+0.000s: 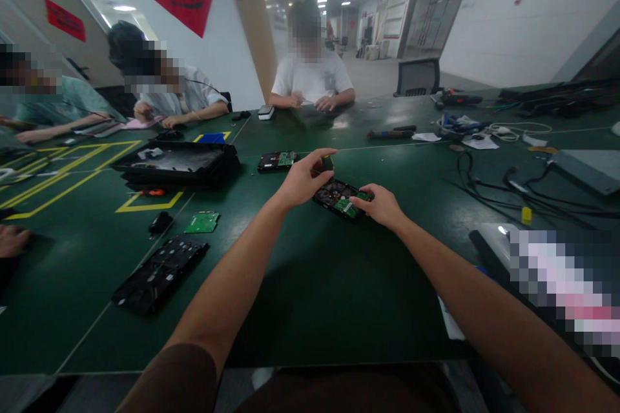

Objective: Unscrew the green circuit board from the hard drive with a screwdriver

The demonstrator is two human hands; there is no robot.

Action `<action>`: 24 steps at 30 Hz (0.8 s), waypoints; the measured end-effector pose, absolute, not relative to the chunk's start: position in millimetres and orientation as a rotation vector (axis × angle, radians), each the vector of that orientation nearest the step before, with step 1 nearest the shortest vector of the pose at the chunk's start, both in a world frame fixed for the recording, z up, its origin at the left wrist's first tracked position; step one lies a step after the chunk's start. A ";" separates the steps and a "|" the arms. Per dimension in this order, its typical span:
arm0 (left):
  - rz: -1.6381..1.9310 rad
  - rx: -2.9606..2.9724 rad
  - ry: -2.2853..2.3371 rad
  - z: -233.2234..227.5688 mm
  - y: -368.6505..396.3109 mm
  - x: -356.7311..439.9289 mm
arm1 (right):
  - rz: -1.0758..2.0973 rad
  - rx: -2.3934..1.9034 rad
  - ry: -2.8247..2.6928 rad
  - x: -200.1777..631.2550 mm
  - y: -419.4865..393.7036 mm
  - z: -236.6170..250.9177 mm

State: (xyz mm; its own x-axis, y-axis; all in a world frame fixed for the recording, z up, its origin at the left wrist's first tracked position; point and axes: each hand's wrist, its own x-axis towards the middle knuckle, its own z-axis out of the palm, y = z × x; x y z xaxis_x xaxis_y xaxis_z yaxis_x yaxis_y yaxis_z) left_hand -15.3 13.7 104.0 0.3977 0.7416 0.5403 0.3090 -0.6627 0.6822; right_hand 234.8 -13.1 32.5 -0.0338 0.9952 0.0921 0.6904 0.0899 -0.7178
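A black hard drive [334, 197] with a green circuit board [347, 208] lies on the dark green table in front of me. My right hand [382, 205] grips its right end, with the thumb over the board and the fingers behind. Just above the drive's far left end, my left hand [310, 175] pinches a small dark block [328, 164] between thumb and fingers; its kind is too small to tell. Beyond my left hand rests another black drive [277, 161] with a green board. Left of my forearm are a loose green circuit board [202, 222] and a black plastic housing [161, 274].
A black tray [177, 164] stands at the left, with a small black part [160, 223] nearer me. Black cables [513, 184], a grey metal box [588, 169] and a screwdriver-like tool [391, 132] lie to the right. Several people sit across and left.
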 end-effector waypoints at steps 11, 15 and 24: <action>1.170 2.175 0.890 106.1 11.7 -13.8 | 0.591 -1.665 -1.821 235.2 -12.1 29.9; 1.168 2.192 0.904 107.0 10.9 -14.0 | 0.562 -1.671 -1.849 237.1 -9.7 27.8; 1.169 2.207 0.900 108.3 9.6 -14.0 | 0.411 -1.636 -1.941 243.0 -2.6 19.2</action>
State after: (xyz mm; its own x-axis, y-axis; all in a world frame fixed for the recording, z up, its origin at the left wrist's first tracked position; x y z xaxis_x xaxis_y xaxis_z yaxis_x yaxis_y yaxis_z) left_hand -14.0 9.6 108.3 0.4184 0.7370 0.5309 0.3253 -0.6673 0.6700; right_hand 243.0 -2.6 19.2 -0.0965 0.9706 0.2203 0.7981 0.2077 -0.5655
